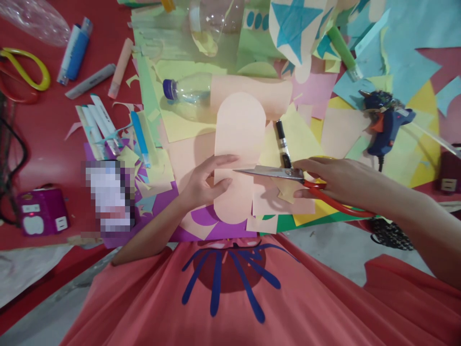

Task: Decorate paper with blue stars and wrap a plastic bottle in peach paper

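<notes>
I have my left hand [201, 185] gripping the paper [240, 127], and my right hand's [342, 180] fingers gripping scissors [277, 173], blades over it.

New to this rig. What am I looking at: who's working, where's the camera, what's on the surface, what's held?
No robot here: a person works bare-handed. There is one picture, from a camera on their head looking forward and down, so their shirt shows at the bottom.

The right hand holds scissors, blades lying across a peach paper shape with rounded ends. The left hand has its thumb and a finger on that paper.

Around them, on a red table, lie colored paper scraps, markers and a glue gun. Just beyond the paper shape, a blue-capped bottle lies on its side, partly covered by peach paper. The pixelated patch at left can't be identified.
</notes>
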Action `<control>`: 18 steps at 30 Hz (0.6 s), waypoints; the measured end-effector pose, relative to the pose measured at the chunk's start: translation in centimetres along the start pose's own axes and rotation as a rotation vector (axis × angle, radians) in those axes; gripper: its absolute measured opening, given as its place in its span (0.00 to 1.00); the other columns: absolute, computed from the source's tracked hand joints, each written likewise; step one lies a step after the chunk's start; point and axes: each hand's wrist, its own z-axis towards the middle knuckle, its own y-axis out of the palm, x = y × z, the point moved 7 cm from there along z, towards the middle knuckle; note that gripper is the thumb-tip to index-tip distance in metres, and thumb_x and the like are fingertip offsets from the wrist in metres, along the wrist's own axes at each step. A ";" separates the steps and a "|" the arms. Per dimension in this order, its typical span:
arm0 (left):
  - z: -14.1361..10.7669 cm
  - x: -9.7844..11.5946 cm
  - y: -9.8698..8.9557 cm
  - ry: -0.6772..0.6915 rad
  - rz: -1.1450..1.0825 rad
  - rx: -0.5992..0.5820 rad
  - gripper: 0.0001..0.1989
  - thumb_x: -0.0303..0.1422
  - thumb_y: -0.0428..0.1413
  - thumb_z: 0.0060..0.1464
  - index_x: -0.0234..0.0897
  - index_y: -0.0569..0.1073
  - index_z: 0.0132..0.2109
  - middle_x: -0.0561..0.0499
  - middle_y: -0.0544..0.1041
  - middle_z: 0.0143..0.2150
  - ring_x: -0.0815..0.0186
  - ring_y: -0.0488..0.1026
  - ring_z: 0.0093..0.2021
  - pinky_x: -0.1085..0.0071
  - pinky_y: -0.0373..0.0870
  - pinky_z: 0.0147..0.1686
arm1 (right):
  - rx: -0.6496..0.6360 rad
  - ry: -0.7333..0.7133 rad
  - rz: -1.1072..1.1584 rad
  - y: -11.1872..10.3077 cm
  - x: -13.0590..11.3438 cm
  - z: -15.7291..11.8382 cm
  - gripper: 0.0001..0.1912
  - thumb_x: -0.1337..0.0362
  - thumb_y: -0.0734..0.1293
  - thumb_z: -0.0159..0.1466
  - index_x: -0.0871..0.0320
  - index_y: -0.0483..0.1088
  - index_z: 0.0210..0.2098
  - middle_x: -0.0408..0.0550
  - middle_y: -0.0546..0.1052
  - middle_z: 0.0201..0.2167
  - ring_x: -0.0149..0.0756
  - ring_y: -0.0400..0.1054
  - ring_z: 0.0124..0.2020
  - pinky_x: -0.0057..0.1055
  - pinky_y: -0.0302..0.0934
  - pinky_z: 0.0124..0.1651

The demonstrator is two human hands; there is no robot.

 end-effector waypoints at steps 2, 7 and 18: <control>0.0 -0.1 0.0 -0.019 0.005 -0.006 0.18 0.34 0.57 0.61 0.38 0.71 0.58 0.44 0.78 0.57 0.62 0.74 0.59 0.66 0.71 0.61 | -0.004 0.005 -0.016 0.0 0.1 0.0 0.26 0.41 0.58 0.66 0.55 0.69 0.48 0.54 0.80 0.33 0.48 0.75 0.30 0.32 0.54 0.26; 0.0 -0.1 0.0 -0.031 -0.005 -0.005 0.18 0.32 0.57 0.61 0.38 0.71 0.58 0.44 0.77 0.57 0.63 0.74 0.59 0.65 0.71 0.61 | -0.008 -0.009 -0.055 -0.2 0.0 -0.1 0.28 0.42 0.57 0.66 0.56 0.70 0.51 0.55 0.80 0.33 0.47 0.75 0.29 0.32 0.54 0.25; -0.1 -0.3 0.2 -0.053 -0.018 -0.025 0.19 0.33 0.57 0.61 0.39 0.71 0.58 0.44 0.76 0.58 0.63 0.73 0.61 0.66 0.69 0.62 | 0.024 -0.011 -0.017 -0.5 0.1 -0.3 0.24 0.44 0.59 0.66 0.54 0.71 0.50 0.52 0.81 0.30 0.42 0.73 0.25 0.30 0.51 0.23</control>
